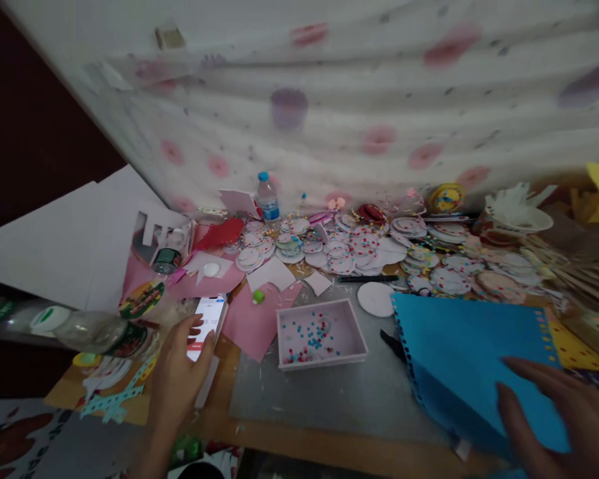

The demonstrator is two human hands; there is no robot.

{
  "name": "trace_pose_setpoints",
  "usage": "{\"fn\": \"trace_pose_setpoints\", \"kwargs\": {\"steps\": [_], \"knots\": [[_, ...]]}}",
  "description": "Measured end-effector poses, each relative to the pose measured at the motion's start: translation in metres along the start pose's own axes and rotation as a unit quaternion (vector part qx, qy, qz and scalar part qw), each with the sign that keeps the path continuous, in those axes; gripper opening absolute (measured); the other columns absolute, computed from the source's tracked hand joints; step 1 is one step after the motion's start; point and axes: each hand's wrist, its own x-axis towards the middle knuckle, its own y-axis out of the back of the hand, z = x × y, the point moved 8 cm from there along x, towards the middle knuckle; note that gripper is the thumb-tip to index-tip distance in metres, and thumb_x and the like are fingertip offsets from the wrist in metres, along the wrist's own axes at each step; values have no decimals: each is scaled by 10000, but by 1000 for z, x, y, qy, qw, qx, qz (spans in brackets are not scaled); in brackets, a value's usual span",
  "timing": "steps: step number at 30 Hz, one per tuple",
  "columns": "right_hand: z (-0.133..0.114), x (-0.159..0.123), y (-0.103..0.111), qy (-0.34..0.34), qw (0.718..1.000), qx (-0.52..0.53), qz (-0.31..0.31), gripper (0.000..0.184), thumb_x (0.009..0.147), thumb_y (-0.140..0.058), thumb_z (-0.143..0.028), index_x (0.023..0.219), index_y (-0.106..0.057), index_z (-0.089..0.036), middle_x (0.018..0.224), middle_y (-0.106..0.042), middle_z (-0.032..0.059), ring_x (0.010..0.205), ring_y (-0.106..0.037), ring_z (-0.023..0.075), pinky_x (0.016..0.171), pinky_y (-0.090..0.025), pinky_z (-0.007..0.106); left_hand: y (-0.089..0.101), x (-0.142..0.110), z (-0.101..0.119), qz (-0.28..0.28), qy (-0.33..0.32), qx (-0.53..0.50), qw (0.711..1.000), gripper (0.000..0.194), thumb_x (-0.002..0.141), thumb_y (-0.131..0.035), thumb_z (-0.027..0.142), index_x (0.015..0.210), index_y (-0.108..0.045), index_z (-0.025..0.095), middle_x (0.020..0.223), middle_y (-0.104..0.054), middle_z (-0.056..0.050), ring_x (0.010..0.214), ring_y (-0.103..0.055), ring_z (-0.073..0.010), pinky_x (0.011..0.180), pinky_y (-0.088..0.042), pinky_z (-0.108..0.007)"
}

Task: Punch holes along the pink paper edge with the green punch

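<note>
My left hand [180, 369] rests on a lit white phone [207, 322] lying on the table, with the thumb touching its screen and the fingers loosely curled beside it. My right hand [564, 419] lies flat with fingers stretched out on a blue paper sheet [469, 346] that has a punched decorative edge. Between the hands stands a shallow white tray [320, 334] holding small coloured confetti dots.
Several round paper discs [349, 249] with dots cover the back of the table. A water bottle [267, 197] stands by the spotted curtain. Pink paper [259, 319], white card sheets [64, 239], a black pen [367, 279] and empty plastic bottles [94, 329] lie at the left.
</note>
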Motion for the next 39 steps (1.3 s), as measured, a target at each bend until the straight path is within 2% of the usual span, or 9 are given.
{"fn": "trace_pose_setpoints", "kwargs": {"steps": [3,6,13,17,21,24,28,33,39], "knots": [[-65,22,-31,133,989,51,-41,278,883,-482,-311,1159,-500,-286,1098,-562,116,983,-565,304,821,-445,469,8,8,-8,10,-38,37,999,414,833,-512,438,1139,-523,159,1051,-623,-113,958,-616,-274,839,-505,-414],[-116,37,-62,231,964,85,-106,241,885,-488,-240,1122,-537,-245,1119,-566,104,998,-558,272,786,-456,424,23,17,-14,3,-53,38,998,397,838,-519,427,1132,-533,161,1059,-626,-112,977,-607,-271,864,-491,-409],[-229,86,-112,348,887,182,-245,229,888,-433,-101,1040,-573,-199,1069,-592,95,979,-562,209,812,-441,366,105,39,-19,114,-23,25,993,330,828,-540,429,1076,-594,217,1017,-654,-64,887,-630,-238,861,-487,-380],[-305,95,-187,436,822,105,-352,270,847,-505,-86,1091,-585,-166,1108,-592,93,1015,-575,190,873,-450,337,127,40,-14,161,-14,6,987,329,820,-552,452,1053,-608,228,992,-657,-54,881,-628,-247,925,-462,-410],[-360,96,-269,459,797,63,-386,246,866,-588,-188,1107,-584,-136,1102,-608,88,986,-596,209,846,-490,382,123,24,-15,146,-18,-17,989,300,827,-555,444,1027,-610,228,1015,-649,-52,917,-615,-238,915,-464,-387],[-378,101,-313,440,802,38,-403,259,916,-560,-303,1124,-579,-149,1117,-606,70,950,-611,196,814,-518,406,118,6,-29,120,11,-22,992,291,834,-547,433,1029,-616,228,1042,-653,-56,941,-610,-239,899,-468,-378],[-380,129,-334,392,827,46,-402,281,917,-560,-318,1144,-572,-153,1126,-604,74,940,-616,192,796,-529,393,111,-17,-54,86,58,-18,994,272,822,-560,421,1019,-631,248,1073,-661,-44,973,-617,-243,893,-478,-351],[-376,174,-325,326,870,106,-355,274,919,-556,-318,1137,-576,-155,1131,-604,73,955,-612,196,814,-523,402,100,-24,-73,71,88,-76,991,274,819,-575,432,1001,-636,237,1071,-664,-48,981,-621,-233,869,-490,-327],[-384,209,-296,268,898,205,-283,223,922,-553,-321,1037,-612,-140,1022,-641,49,875,-631,170,772,-532,366,79,-19,-63,44,77,-118,989,240,824,-582,408,970,-650,230,1017,-677,-50,956,-627,-227,838,-500,-310]]}}
